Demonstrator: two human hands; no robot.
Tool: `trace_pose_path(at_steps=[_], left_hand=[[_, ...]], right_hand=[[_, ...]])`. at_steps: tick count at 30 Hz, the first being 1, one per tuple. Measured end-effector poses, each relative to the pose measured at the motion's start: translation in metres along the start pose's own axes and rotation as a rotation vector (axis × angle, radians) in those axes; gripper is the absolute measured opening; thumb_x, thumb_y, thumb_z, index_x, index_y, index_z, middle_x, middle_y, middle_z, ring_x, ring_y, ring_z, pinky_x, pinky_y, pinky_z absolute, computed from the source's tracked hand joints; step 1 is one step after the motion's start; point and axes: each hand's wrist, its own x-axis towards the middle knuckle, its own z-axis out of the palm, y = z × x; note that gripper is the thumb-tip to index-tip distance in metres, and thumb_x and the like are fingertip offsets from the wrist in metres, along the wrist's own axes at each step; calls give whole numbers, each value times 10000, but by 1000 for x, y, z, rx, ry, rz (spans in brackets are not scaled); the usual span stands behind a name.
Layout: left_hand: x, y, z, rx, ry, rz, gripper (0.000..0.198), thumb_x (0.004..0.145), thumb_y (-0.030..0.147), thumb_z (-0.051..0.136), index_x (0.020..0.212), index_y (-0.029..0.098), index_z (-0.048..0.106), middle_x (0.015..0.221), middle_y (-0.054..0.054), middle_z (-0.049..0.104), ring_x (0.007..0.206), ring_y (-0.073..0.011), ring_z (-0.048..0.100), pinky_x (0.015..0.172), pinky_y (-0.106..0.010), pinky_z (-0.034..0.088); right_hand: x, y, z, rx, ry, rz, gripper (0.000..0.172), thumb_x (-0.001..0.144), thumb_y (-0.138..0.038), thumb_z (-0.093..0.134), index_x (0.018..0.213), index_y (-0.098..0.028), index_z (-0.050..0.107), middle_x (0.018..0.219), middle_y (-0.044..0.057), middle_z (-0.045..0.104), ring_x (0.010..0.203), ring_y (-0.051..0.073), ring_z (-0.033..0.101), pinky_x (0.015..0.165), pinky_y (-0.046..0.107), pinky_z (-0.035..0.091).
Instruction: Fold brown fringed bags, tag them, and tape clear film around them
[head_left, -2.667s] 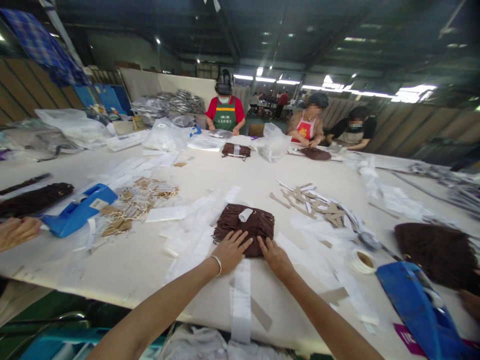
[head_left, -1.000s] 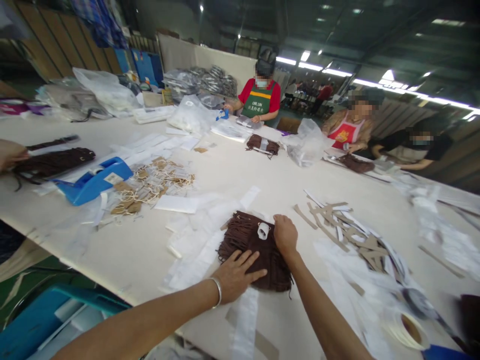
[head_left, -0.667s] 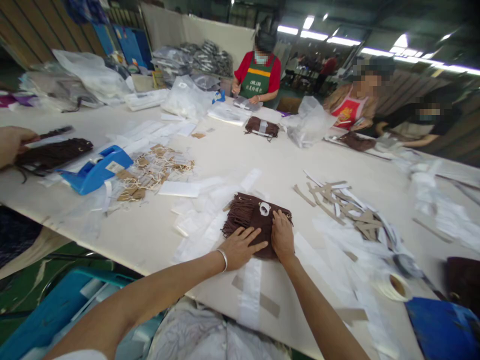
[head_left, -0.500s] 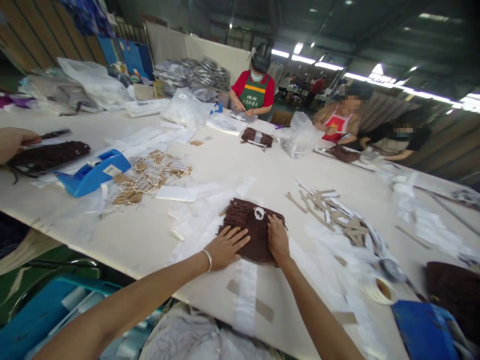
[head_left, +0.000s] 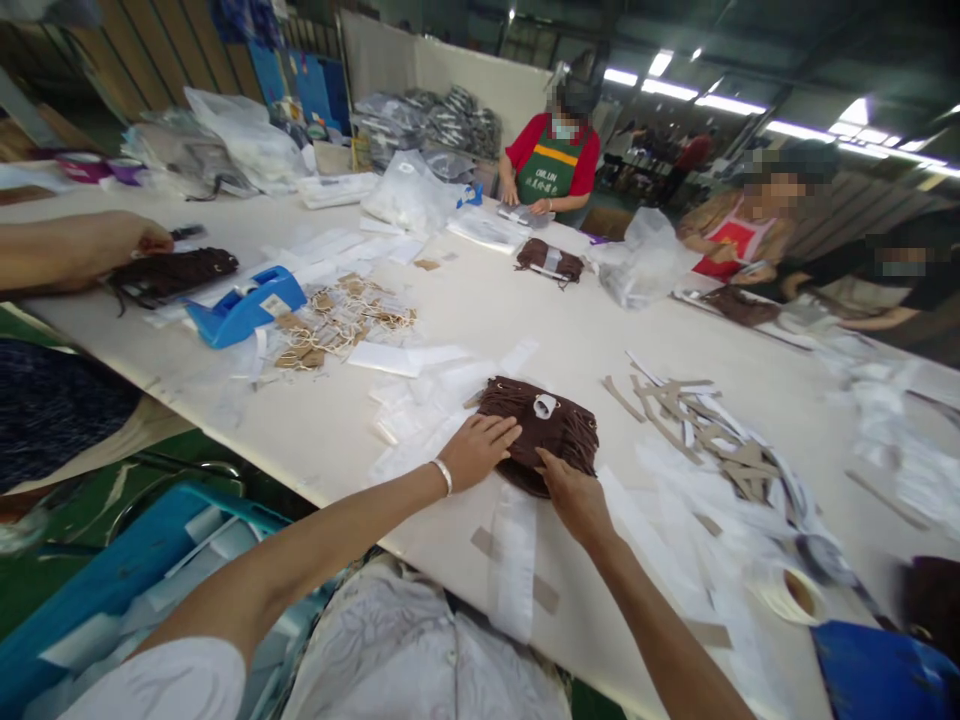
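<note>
A small brown fringed bag [head_left: 551, 430] lies flat on the white table [head_left: 480, 310] in front of me, with a little white wrapped piece [head_left: 544, 405] on its top. My left hand [head_left: 480, 450] rests flat on the bag's left side, fingers stretched out. My right hand [head_left: 576, 495] presses on the bag's near right edge, fingers extended over the fringe. A long white paper strip [head_left: 514, 555] runs from under the bag toward the table's near edge.
A blue tape dispenser [head_left: 244, 305] and a heap of tags with strings [head_left: 341, 320] sit at left, where another person's hand [head_left: 112, 245] holds a brown bag. Cardboard strips [head_left: 690, 420] lie right, a tape roll [head_left: 787, 592] near right. Three workers sit across.
My right hand has slid from the bag's upper right down to its near edge. My left hand stays flat on the bag. The view has swung left.
</note>
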Motion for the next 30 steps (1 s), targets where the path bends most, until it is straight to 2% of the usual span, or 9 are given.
trace_pose_path(at_steps=[2,3,5,7,10,14,20,26,30], left_hand=[[-21,12,-5,-35,116,-71,397,979,245,367,1354,143,447,1370,-138,507,1260,-245,435,1031,-442,337],[-31,18,-5,-59,135,-53,364,973,223,368,1307,147,493,1313,-136,546,1229,-240,464,1018,-438,358],[-45,29,-1,-89,98,54,322,963,193,375,1230,151,550,1220,-126,595,1164,-230,512,990,-420,389],[-47,37,6,-81,44,120,324,962,200,386,1237,145,548,1228,-127,595,1170,-231,510,1005,-416,379],[-39,40,18,-47,-16,2,387,961,258,408,1321,142,490,1303,-136,557,1222,-246,472,1043,-432,335],[-33,34,24,-39,-50,-151,378,957,292,410,1294,161,519,1304,-121,563,1162,-242,513,969,-409,380],[-27,27,20,-48,47,-347,459,948,279,424,1386,154,364,1349,-142,494,1213,-239,481,925,-377,408],[-6,21,26,-60,166,-573,311,912,305,528,1177,163,448,1216,-117,510,1147,-218,506,907,-348,430],[4,15,34,-40,175,-654,363,873,364,596,1138,166,446,1162,-118,522,1091,-249,521,875,-391,435]], right_hand=[[0,-1,2,-29,40,12,382,995,-302,370,1324,-178,518,1117,93,694,826,147,679,638,224,464],[-1,-2,4,-47,65,12,373,995,-300,374,1307,-174,536,1093,95,701,797,144,679,621,223,448],[-4,-5,7,-78,120,12,356,992,-286,384,1275,-167,564,1051,98,712,747,138,675,598,224,420],[-5,-6,10,-92,159,8,344,992,-285,390,1250,-166,583,1004,90,722,713,134,670,581,229,399],[-5,-5,10,-77,194,22,338,994,-310,386,1209,-169,607,925,71,730,666,130,657,554,232,373],[-4,-3,9,-27,255,92,349,996,-342,370,1153,-166,627,900,72,733,637,131,645,541,228,352],[-2,-3,10,36,265,145,329,985,-357,383,1102,-171,628,883,52,728,628,130,642,539,230,343],[2,2,4,129,174,135,326,982,-372,371,1101,-194,617,860,32,721,628,142,640,543,232,346],[1,5,4,138,138,135,314,977,-369,381,1127,-209,605,879,25,721,648,151,647,551,236,353]])
